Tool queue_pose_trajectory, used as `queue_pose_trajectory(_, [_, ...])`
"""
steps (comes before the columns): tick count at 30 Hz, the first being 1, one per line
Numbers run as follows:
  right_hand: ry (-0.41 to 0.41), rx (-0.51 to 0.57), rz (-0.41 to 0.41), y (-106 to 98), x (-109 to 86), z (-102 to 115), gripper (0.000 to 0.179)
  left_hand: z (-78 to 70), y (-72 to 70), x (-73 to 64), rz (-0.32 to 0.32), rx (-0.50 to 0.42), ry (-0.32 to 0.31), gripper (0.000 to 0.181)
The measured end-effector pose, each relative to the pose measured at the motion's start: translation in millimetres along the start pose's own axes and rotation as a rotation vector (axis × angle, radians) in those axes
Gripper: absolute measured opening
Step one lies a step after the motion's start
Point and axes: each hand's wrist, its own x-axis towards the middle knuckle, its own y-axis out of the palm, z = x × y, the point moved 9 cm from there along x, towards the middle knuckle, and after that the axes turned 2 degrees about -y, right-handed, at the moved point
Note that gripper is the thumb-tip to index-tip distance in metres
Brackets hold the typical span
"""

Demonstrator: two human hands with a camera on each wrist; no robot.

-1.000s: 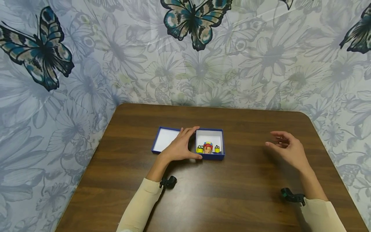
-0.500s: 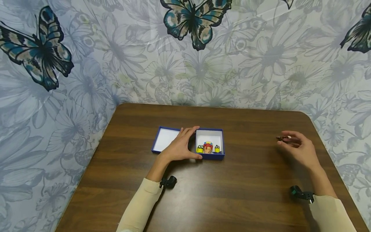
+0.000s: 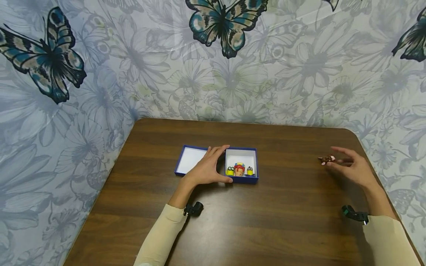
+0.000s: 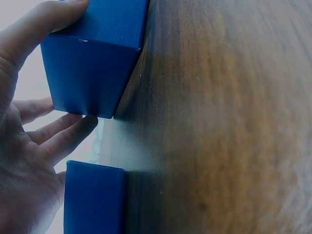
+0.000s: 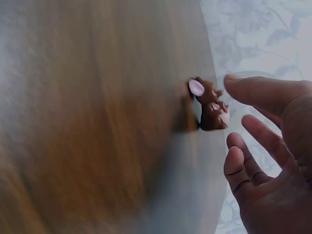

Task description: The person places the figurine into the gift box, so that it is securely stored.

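Note:
My left hand [image 3: 206, 168] holds the left end of a small open blue box [image 3: 244, 180], thumb at its front wall and fingertips at its back. In the left wrist view, the thumb and fingers span the blue box [image 4: 87, 73]. Inside its white interior are two small yellow figures [image 3: 230, 171] and a red-and-yellow figurine [image 3: 239, 170]. My right hand [image 3: 354, 168] hovers at the table's right with fingers spread. Just off its fingertips is a brown toy mouse figurine [image 5: 210, 107] with pink ears, resting on the table.
The box's blue lid [image 3: 189, 159] lies left of it, white inside up, partly behind the left hand. Brown wooden table [image 3: 266, 221] has rounded far corners; a wall with butterflies and flowers [image 3: 253, 88] stands behind it.
My right hand has moved to the right and drawn away from the brown figurine, which now shows on the table. My left hand and the box stay put.

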Motion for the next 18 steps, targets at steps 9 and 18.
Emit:
queue_pose_trajectory(9, [0.019, -0.07, 0.082, 6, 12.0, -9, 0.061, -1.4, -1.1, 0.8, 0.001, 0.002, -0.006, 0.128])
queue_pose_trajectory(18, [0.011, -0.104, 0.087, 10, 14.1, -8, 0.046, -1.7, -0.5, 1.4, -0.002, 0.012, 0.002, 0.128])
